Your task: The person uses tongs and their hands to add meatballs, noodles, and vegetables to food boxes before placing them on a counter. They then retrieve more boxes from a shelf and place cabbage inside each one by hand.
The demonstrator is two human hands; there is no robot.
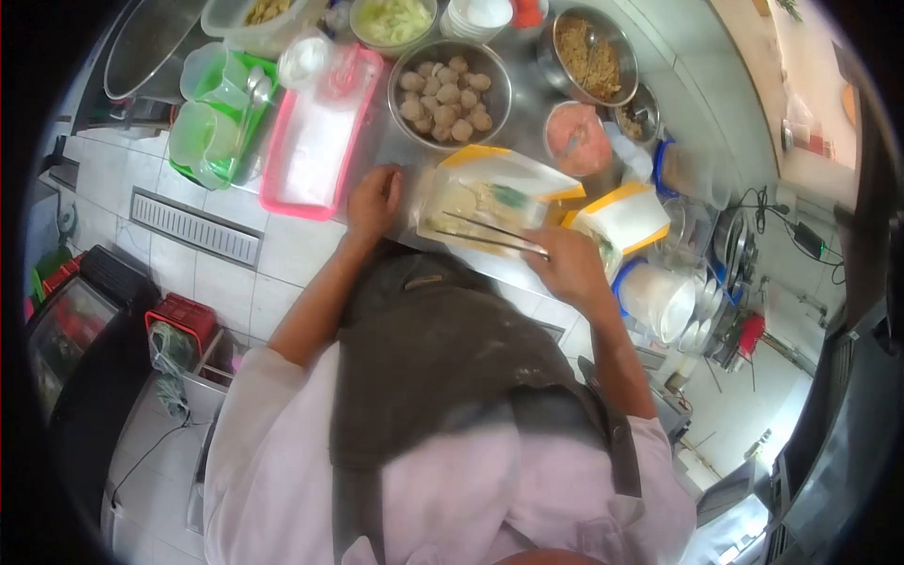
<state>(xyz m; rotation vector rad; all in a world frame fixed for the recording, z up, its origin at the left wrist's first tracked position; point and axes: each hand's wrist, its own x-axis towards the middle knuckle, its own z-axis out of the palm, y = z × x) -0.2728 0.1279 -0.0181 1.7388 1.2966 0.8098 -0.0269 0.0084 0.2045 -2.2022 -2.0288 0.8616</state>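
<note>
Carton trouble looked like the largest risk: the open yellow-and-white carton [502, 171] sat at the counter's near edge, right before the dark apron [424, 358], so a shove from either wrist or a lean forward could have tipped it floorward. Next came the dark two-pronged utensil [496, 234]; its tips stood apart over the pale food, and a loose pinch might have scattered bits. The right hand [570, 264] had its fingers closed on the utensil's near end. To the carton's left, the left hand [375, 198] rested with fingers curled; whether they held anything, I couldn't tell.

Around us, white floor tiles [282, 240] spread left, cut by a drain grate [193, 226]. The steel counter [527, 108] was crowded: a pink tray [315, 141] on the left, a steel bowl [502, 89] of brown balls beyond the carton, a second carton [633, 217] to its right, a pink-filled tub [576, 141] farther off, and spoons [255, 87] at the far left.
</note>
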